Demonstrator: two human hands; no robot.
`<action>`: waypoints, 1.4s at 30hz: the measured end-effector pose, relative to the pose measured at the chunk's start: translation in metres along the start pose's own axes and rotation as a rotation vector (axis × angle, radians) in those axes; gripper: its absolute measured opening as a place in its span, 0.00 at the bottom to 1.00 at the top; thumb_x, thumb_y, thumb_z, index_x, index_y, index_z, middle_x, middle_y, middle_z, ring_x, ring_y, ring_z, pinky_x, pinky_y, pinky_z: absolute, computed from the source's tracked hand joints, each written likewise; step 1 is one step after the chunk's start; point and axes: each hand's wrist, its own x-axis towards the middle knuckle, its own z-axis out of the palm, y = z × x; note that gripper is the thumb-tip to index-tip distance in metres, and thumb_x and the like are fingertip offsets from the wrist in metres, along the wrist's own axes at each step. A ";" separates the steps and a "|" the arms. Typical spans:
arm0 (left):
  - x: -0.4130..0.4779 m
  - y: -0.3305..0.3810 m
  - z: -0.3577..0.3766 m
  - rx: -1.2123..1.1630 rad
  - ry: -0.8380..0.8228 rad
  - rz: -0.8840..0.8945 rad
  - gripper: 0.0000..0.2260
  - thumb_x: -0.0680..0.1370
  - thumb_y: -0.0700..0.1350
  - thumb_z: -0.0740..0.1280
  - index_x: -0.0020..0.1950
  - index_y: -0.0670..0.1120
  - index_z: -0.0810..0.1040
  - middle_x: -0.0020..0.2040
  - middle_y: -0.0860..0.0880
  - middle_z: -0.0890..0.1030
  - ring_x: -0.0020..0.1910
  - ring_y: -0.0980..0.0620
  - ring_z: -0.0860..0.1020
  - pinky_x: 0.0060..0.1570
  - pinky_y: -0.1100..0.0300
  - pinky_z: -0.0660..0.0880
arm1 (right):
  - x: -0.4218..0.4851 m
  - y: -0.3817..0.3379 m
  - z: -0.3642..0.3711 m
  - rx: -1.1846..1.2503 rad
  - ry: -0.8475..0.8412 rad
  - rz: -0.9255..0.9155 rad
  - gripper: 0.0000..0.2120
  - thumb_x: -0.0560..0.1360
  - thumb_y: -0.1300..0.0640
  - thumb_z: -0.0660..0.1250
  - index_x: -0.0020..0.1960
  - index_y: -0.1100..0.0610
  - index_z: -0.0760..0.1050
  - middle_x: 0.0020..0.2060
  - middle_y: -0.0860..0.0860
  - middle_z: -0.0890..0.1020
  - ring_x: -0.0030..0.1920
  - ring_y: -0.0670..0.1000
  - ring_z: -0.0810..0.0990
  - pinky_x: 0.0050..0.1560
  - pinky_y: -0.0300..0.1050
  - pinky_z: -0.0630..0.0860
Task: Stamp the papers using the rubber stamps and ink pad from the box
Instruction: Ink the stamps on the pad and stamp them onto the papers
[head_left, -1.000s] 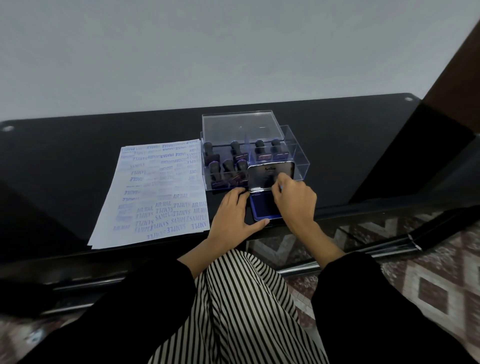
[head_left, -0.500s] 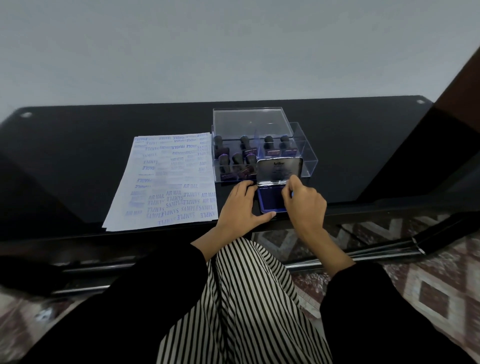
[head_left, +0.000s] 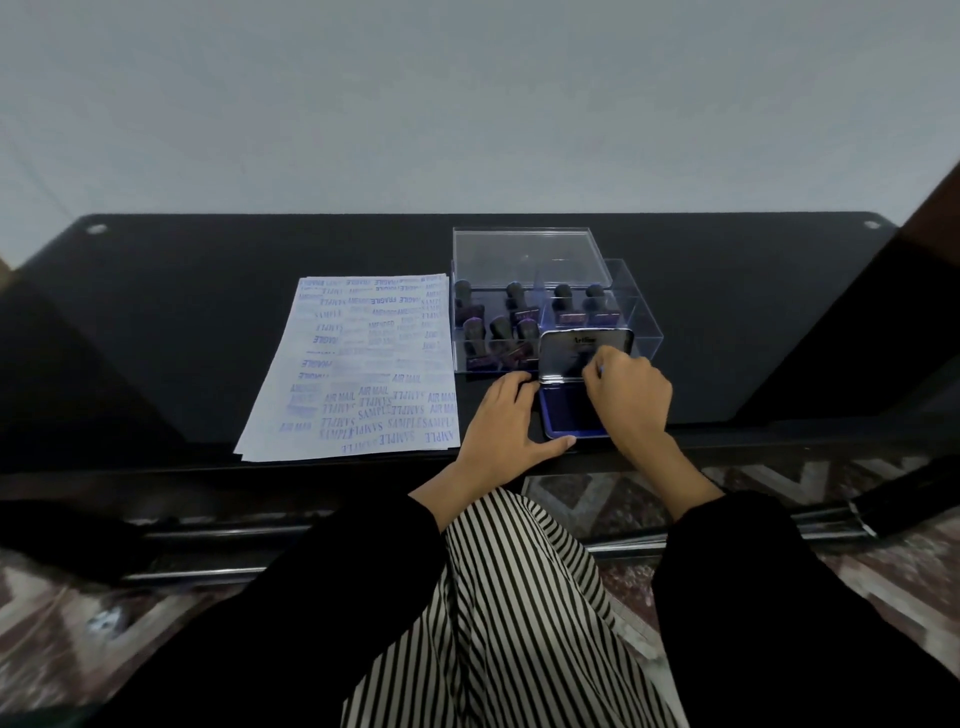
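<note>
A blue ink pad (head_left: 569, 413) lies at the table's front edge, its dark lid (head_left: 571, 353) raised upright at the hinge. My left hand (head_left: 504, 423) rests flat against the pad's left side, thumb along its front. My right hand (head_left: 628, 397) is over the pad's right part with its fingertips pinching the lid's right side. Behind stands a clear plastic box (head_left: 641, 332) holding several dark-handled rubber stamps (head_left: 511, 322). To the left lies a stack of papers (head_left: 363, 369) covered in blue stamp prints.
The box's clear lid (head_left: 522, 257) stands open behind it. The black glass table (head_left: 182, 312) runs from wall to near edge, where my striped lap and black sleeves sit. Patterned floor shows below the glass.
The lid stays raised while my right fingers shift slightly up along it. My view has tilted and shifted, so everything sits further right. The left hand keeps its place.
</note>
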 end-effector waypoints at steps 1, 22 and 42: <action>0.000 0.000 0.000 -0.001 0.003 0.002 0.35 0.72 0.61 0.67 0.72 0.43 0.64 0.70 0.46 0.65 0.70 0.50 0.62 0.70 0.60 0.57 | 0.002 -0.001 0.000 0.002 -0.008 0.002 0.13 0.80 0.56 0.55 0.45 0.62 0.75 0.36 0.59 0.80 0.38 0.60 0.78 0.33 0.45 0.65; -0.009 -0.018 -0.067 -0.316 0.152 0.030 0.13 0.77 0.49 0.66 0.57 0.43 0.75 0.53 0.48 0.77 0.52 0.55 0.76 0.54 0.61 0.74 | 0.014 -0.029 -0.043 0.215 -0.047 -0.045 0.16 0.78 0.45 0.60 0.42 0.57 0.74 0.36 0.53 0.75 0.38 0.54 0.72 0.37 0.44 0.66; -0.011 -0.228 -0.169 0.190 0.177 -0.618 0.21 0.82 0.46 0.54 0.74 0.42 0.60 0.76 0.46 0.60 0.76 0.49 0.54 0.74 0.53 0.53 | 0.093 -0.294 0.062 0.359 -0.466 -0.513 0.10 0.79 0.52 0.57 0.43 0.57 0.66 0.33 0.51 0.71 0.30 0.46 0.66 0.37 0.42 0.67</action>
